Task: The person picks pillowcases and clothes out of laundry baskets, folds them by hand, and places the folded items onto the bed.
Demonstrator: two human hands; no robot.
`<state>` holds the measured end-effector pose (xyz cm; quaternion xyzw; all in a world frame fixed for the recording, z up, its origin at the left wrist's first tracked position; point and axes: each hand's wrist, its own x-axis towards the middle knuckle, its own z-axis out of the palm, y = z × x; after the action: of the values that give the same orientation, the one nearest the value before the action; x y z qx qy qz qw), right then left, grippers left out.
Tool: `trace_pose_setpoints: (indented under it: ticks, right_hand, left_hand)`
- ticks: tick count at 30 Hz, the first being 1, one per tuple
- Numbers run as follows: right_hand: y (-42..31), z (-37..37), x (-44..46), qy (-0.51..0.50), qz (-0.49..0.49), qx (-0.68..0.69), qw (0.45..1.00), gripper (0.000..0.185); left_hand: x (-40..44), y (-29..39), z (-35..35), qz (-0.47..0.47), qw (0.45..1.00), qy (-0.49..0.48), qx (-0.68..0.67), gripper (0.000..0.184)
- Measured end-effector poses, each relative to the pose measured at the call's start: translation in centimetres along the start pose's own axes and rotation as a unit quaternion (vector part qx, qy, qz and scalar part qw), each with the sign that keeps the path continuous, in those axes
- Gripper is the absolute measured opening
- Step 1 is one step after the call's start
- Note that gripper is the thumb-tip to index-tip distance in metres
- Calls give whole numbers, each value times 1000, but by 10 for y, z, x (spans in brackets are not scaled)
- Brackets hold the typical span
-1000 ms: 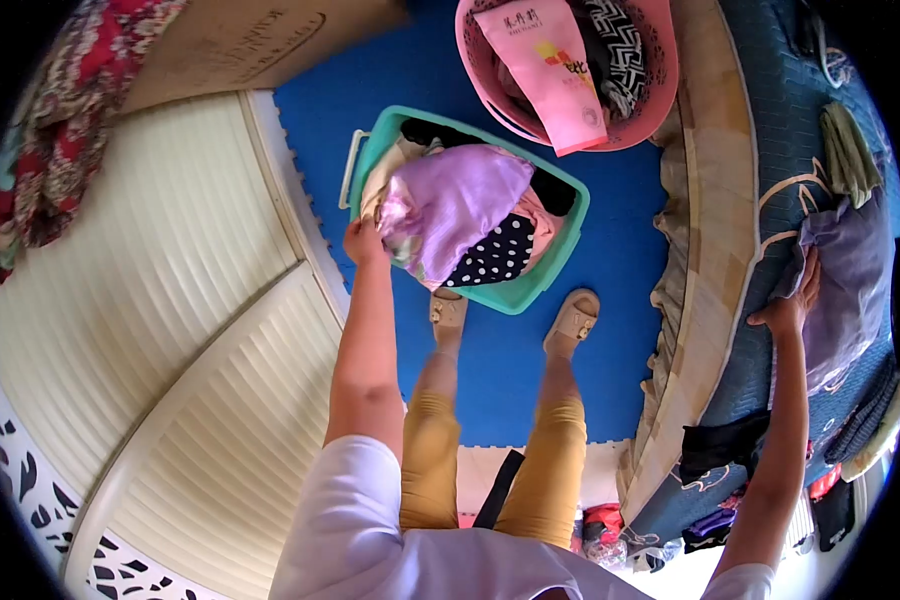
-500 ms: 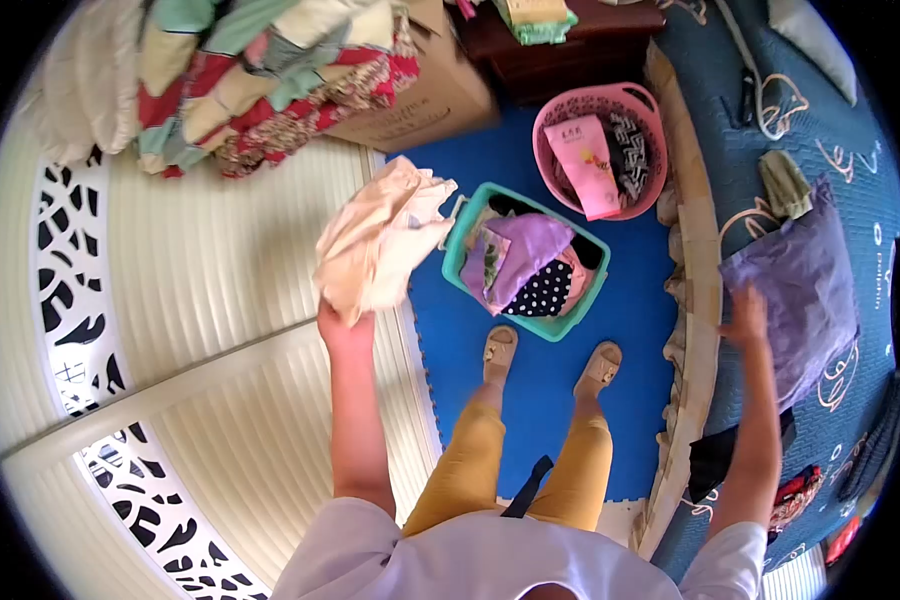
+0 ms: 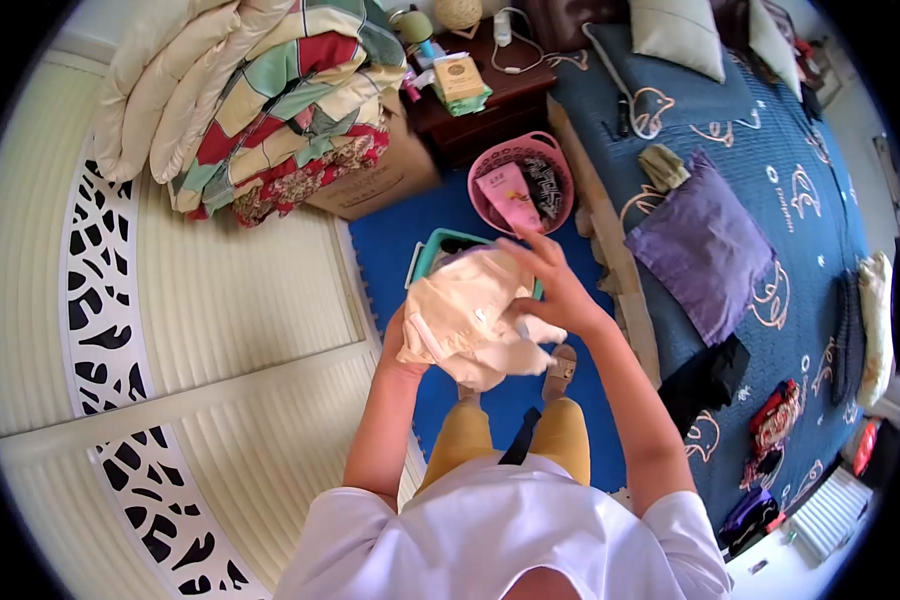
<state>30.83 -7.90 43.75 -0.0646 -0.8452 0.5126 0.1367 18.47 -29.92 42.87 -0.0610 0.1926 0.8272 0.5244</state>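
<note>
A light peach cloth garment (image 3: 470,315) hangs in front of my body, loosely crumpled. My left hand (image 3: 400,348) is closed on its left edge, the fingers partly hidden behind the fabric. My right hand (image 3: 555,285) is at the garment's right side, fingers spread and a little blurred; whether it touches the cloth I cannot tell. Below the garment stands a teal basket (image 3: 428,254) on the floor, mostly covered from view, with dark and purple cloth showing at its far end.
Beyond it is a pink basket (image 3: 480,212) holding a pink packet and patterned cloth. On the bed (image 3: 610,195) to the right lie a purple pillowcase-like cloth (image 3: 705,245), a black cloth (image 3: 705,380) and other clothes. Folded quilts (image 3: 270,110) rest on a cardboard box (image 3: 375,180) at left.
My left hand has brought the peach garment rightward over the teal basket. My right hand has left the purple cloth on the bed and come to the garment. The view has shifted.
</note>
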Motion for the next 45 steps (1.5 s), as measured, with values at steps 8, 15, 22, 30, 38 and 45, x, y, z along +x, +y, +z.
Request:
trace_pose_setpoints:
  ticks: [8,15,22,30,38,45]
  right_hand:
    - [-59,3,-23,102,236,539,802,19]
    - [-115,2,-19,154,258,538,787,22]
    - [-119,29,-8,160,139,236,948,18]
    - [-113,19,-11,247,137,145,948,15]
    - [-148,23,-12,263,166,496,811,21]
    - [-170,47,-14,210,202,489,822,19]
  left_hand:
    - [16,3,31,-15,966,76,245,28]
    - [-3,-15,56,183,782,-139,580,70]
    - [-12,-26,72,155,871,-114,451,74]
    - [13,-18,45,396,547,44,736,37]
    - [3,11,16,-121,813,124,556,45]
    - [26,-29,-17,356,436,-6,827,69]
